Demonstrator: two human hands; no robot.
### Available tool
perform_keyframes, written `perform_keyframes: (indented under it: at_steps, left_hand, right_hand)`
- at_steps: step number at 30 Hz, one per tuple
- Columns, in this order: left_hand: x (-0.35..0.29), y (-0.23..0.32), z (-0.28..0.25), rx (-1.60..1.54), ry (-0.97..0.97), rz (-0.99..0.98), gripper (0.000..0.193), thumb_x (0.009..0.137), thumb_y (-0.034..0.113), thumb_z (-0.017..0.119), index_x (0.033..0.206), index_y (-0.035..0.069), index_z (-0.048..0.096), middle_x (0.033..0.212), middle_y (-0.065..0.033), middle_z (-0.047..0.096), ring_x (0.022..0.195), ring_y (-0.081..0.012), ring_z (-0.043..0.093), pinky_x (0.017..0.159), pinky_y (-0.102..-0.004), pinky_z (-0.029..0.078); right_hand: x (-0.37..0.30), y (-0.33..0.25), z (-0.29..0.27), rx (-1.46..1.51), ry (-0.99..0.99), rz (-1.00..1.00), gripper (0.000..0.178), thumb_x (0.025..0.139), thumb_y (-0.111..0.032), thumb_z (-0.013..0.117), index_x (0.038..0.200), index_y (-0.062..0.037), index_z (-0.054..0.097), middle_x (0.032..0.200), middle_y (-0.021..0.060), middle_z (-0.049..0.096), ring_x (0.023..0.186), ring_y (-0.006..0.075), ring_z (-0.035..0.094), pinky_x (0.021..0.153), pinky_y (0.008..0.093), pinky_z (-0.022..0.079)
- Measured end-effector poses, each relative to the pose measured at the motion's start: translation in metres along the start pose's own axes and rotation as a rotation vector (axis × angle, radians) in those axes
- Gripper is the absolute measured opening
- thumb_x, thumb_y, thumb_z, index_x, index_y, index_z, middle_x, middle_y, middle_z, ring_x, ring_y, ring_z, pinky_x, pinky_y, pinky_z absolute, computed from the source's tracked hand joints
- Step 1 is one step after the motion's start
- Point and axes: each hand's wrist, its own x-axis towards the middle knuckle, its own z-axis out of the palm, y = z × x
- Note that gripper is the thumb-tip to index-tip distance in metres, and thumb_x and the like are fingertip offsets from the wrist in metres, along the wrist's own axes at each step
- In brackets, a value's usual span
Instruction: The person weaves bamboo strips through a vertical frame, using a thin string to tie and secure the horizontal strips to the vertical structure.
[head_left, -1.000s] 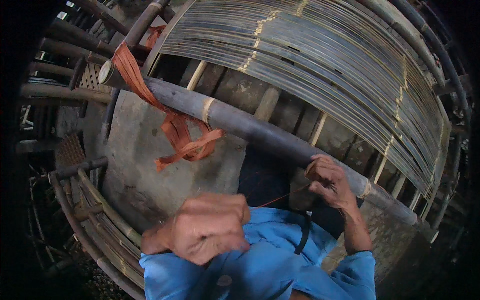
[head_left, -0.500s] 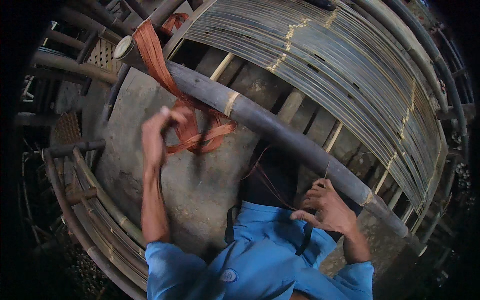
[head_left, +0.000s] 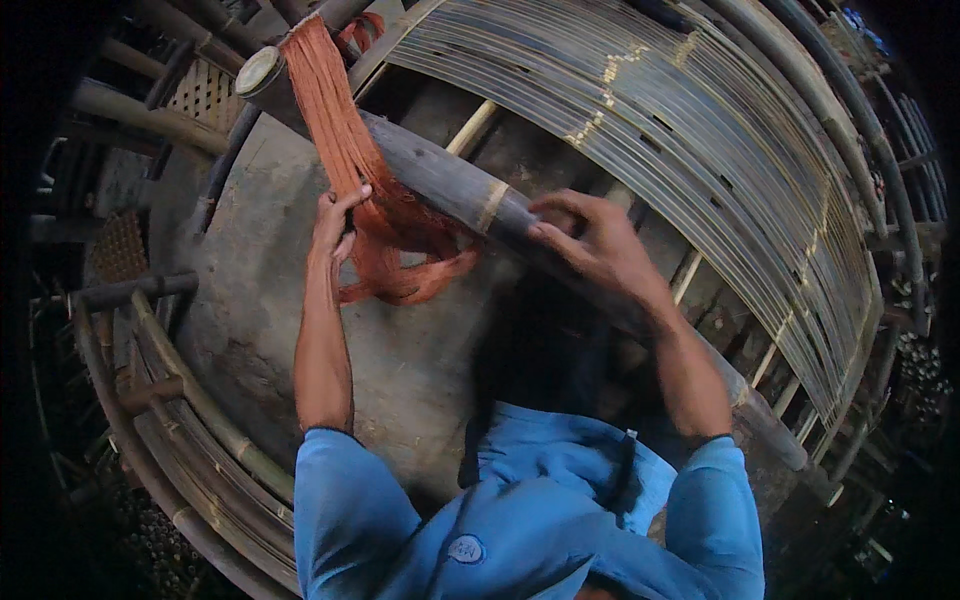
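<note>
A bundle of orange-brown fibre strands (head_left: 335, 110) hangs over a thick dark bamboo pole (head_left: 432, 162) near its left end, with loose loops drooping below. My left hand (head_left: 334, 224) is closed on the edge of the bundle, thumb laid over the strands. Above the middle of the pole is my right hand (head_left: 608, 245), its thumb and forefinger curved and apart beside the pale ring of the bamboo. Nothing shows between those fingers. Whether they touch the pole I cannot tell.
A wide panel of split bamboo slats (head_left: 620, 120) spreads beyond the pole, over crossbars. At left stands a bamboo bench frame (head_left: 205, 400) on the concrete floor (head_left: 260, 260). Further poles and a woven lattice piece (head_left: 200, 100) lie at the upper left.
My right hand has moved up and left along the pole from its right part; the thin strand once near it no longer shows. My left hand has come onto the bundle, which hangs straighter.
</note>
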Motion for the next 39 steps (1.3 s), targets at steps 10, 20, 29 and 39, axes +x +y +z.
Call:
perform_keyframes:
  at_steps: [10,20,29,39]
  left_hand:
    - [-0.059,0.063,0.036,-0.122,-0.344,0.060,0.015,0.087,0.012,0.075,0.096,0.001,0.069,0.075,-0.0011,0.062,0.065,-0.0105,0.063,0.065,-0.0249,0.052]
    - [-0.057,0.047,0.045,0.018,-0.218,0.114,0.024,0.088,0.017,0.077,0.100,0.000,0.066,0.085,-0.0044,0.067,0.070,-0.0103,0.059,0.063,-0.0254,0.047]
    - [-0.063,0.060,0.034,-0.261,-0.257,0.042,0.025,0.086,0.007,0.073,0.107,-0.003,0.065,0.096,-0.0098,0.070,0.082,-0.0169,0.069,0.075,-0.0302,0.056]
    - [-0.063,0.063,0.033,-0.061,-0.227,0.051,0.022,0.083,0.007,0.078,0.102,0.000,0.067,0.088,-0.0080,0.071,0.072,-0.0130,0.065,0.066,-0.0271,0.053]
  right_hand:
    - [0.118,-0.043,0.116,0.684,-0.238,0.157,0.037,0.099,-0.029,0.060,0.119,0.0021,0.063,0.094,0.0109,0.073,0.077,0.0125,0.069,0.062,0.0262,0.054]
    - [0.105,-0.028,0.127,0.719,-0.098,0.222,0.025,0.089,-0.020,0.077,0.100,0.0021,0.071,0.083,0.0076,0.073,0.064,0.0105,0.066,0.052,0.0235,0.051]
    - [0.105,-0.028,0.125,0.581,0.111,0.139,0.022,0.083,-0.020,0.082,0.088,0.0012,0.077,0.067,0.0034,0.069,0.062,0.0064,0.061,0.055,0.0232,0.048]
    - [0.108,-0.017,0.133,1.054,-0.068,0.390,0.027,0.091,-0.026,0.074,0.103,-0.0018,0.070,0.081,0.0046,0.068,0.069,0.0117,0.065,0.061,0.0276,0.055]
